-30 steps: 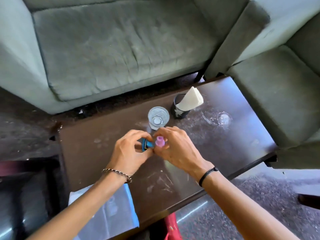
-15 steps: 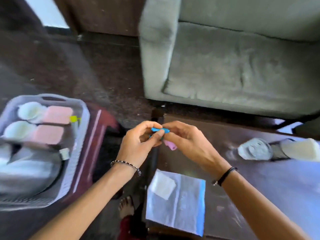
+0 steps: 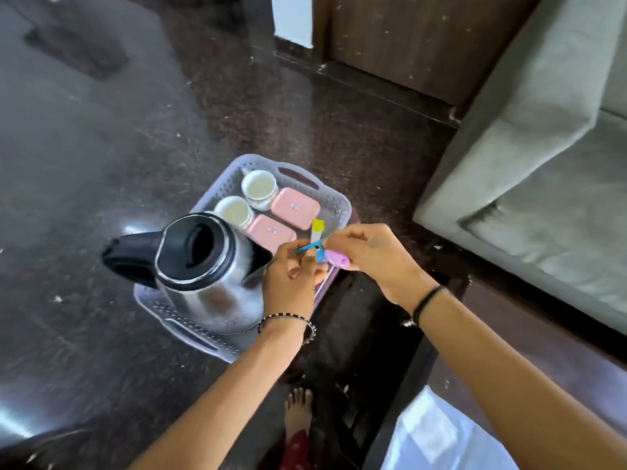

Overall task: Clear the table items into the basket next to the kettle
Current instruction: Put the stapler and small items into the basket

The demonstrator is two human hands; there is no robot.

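Observation:
A pale perforated basket sits low at centre on a red stool. In it stand a steel kettle with a black lid, two white cups, two pink boxes and a yellow-tipped stick. My left hand and my right hand meet over the basket's right edge. The left pinches a small blue piece. The right grips a small pink piece joined to it.
The dark table's corner lies under my right wrist, with a clear plastic bag on it at the bottom right. A grey-green sofa fills the right. Dark polished floor spreads left. My bare foot shows below.
My view has swung left from the table to the basket. Both hands carried the blue and pink pieces from above the table to above the basket's right edge.

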